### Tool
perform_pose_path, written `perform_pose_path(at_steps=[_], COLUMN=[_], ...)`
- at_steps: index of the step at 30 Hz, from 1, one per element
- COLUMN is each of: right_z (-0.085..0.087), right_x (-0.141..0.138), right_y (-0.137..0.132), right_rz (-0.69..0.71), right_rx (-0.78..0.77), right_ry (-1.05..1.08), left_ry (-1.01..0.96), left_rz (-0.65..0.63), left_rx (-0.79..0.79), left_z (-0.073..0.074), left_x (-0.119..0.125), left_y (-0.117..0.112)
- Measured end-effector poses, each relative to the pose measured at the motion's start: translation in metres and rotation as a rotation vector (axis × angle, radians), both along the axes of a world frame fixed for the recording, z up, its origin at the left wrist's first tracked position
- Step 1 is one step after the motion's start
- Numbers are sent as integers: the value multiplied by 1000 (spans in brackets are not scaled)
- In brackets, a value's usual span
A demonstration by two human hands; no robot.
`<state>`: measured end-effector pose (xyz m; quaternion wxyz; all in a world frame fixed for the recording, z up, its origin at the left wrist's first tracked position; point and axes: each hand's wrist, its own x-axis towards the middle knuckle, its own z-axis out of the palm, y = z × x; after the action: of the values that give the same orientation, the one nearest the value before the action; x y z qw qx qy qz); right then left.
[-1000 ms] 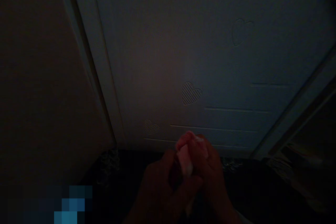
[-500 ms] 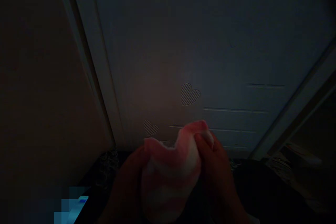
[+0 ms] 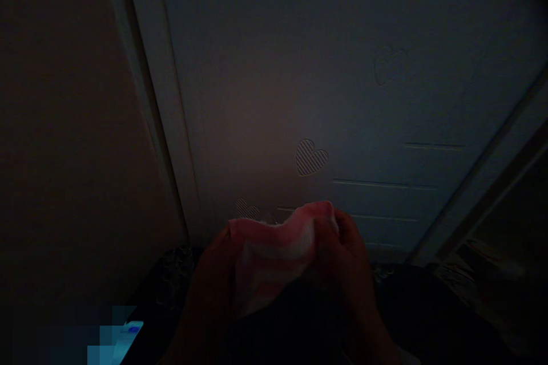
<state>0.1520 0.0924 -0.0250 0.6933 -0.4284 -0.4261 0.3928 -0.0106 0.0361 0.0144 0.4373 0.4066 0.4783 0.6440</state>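
Observation:
A soft sock with pink and white stripes is stretched between my two hands, low in the dim view. My left hand grips its left top edge, fingers closed on the fabric. At the upper right corner, my right hand pinches the pink edge between thumb and fingers. The top edge sags a little in the middle, and the lower part of the sock is lost in shadow.
A pale door with engraved hearts and grooves stands just ahead. A brownish wall rises at left. A lit blue screen shows at lower left. Dark patterned fabric lies below; papers or packets sit at right.
The sock is pulled wider and flatter between my hands, and its lower part has drawn up. My left hand has shifted slightly left. The view has tilted a little.

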Motion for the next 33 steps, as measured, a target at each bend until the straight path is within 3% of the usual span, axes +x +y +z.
perform_pose_path(at_steps=[5, 7, 9, 11, 17, 22, 27, 33], right_z=[0, 3, 8, 12, 18, 19, 22, 13], right_x=[-6, -10, -16, -23, -35, -36, -39, -35], right_y=[-6, -15, -24, -32, -41, -45, -47, -45], right_rz=[-268, -157, 85, 216, 245, 309, 386, 444], right_rx=[127, 158, 125, 96, 142, 131, 134, 76], right_ry=[-199, -243, -245, -246, -230, -68, 127, 257], left_ry=[14, 18, 56, 132, 160, 113, 150, 230], left_rz=[6, -8, 20, 42, -28, -222, -263, -177], left_rx=[-9, -5, 8, 25, 90, 81, 98, -85], left_z=[7, 5, 2, -1, -6, -9, -10, -13], left_x=[3, 2, 1, 0, 4, 9, 11, 12], left_y=[1, 4, 7, 8, 2, -1, -6, -13])
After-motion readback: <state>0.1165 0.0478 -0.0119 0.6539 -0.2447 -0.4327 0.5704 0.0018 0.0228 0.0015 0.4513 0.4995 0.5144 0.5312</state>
